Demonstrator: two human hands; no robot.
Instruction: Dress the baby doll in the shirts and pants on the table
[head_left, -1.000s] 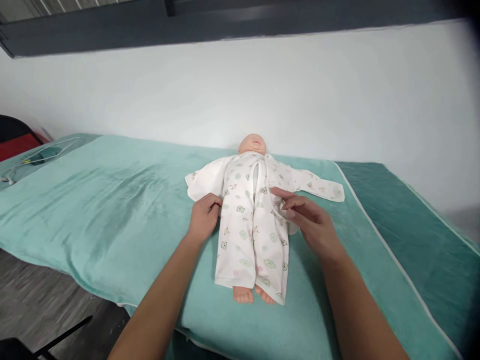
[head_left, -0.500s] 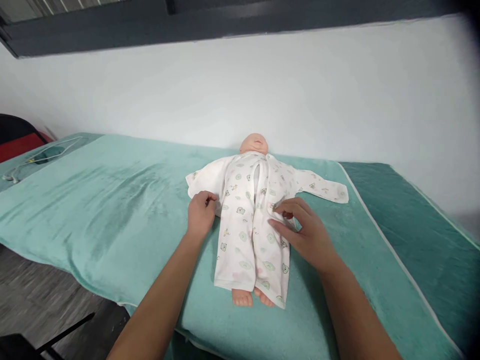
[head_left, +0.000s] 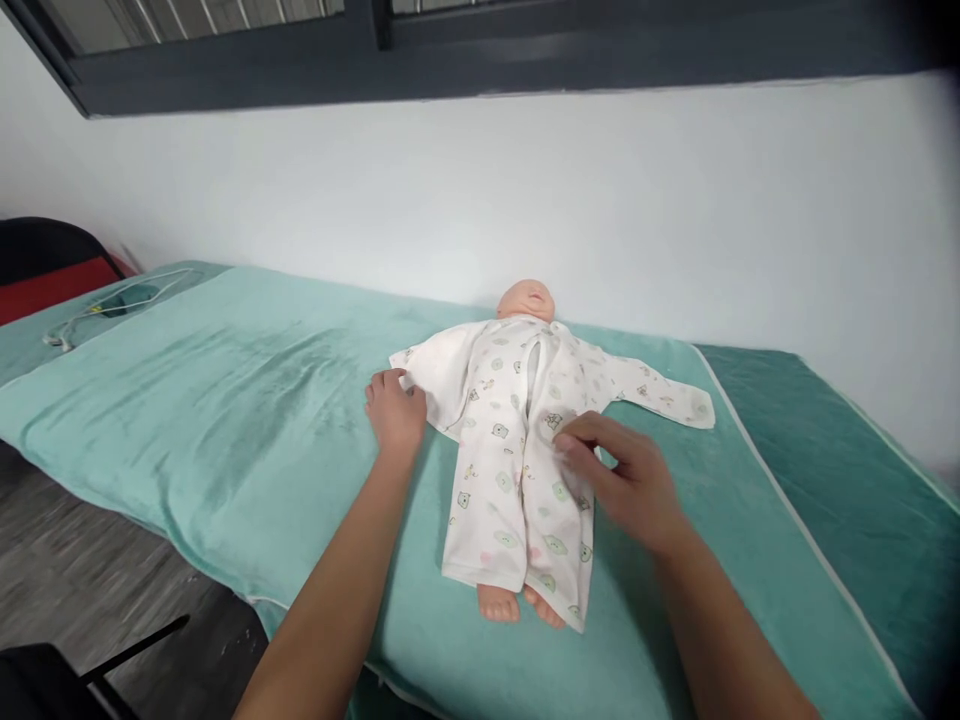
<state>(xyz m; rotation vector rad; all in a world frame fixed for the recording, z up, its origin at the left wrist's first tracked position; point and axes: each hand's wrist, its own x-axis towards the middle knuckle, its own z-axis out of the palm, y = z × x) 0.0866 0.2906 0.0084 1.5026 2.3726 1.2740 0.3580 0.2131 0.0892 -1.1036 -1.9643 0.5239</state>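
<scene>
A doll (head_left: 527,298) lies on its back, its head toward the wall and its bare feet toward me. It wears a white baby romper (head_left: 495,480) printed with small green and grey figures. A slit shows down the front. The sleeve at right is stretched out flat; the one at left (head_left: 439,365) lies wide and loose. At the edge of that left sleeve is my left hand (head_left: 397,412), its thumb apart from the curled fingers. My right hand (head_left: 626,475) is over the leg at right, thumb and forefinger tips together; whether cloth is between them is hidden.
A pale green cover (head_left: 225,400) spreads over the bed, with a darker green part (head_left: 817,450) at right. White cord (head_left: 67,335) lies at far left beside a red and black object (head_left: 45,270). Behind are a white wall (head_left: 450,200) and a window frame (head_left: 480,60).
My left hand has shifted up and outward to the loose sleeve's edge. The thumb and forefinger of my right hand have come together. The view has tilted slightly, while the doll lies as before.
</scene>
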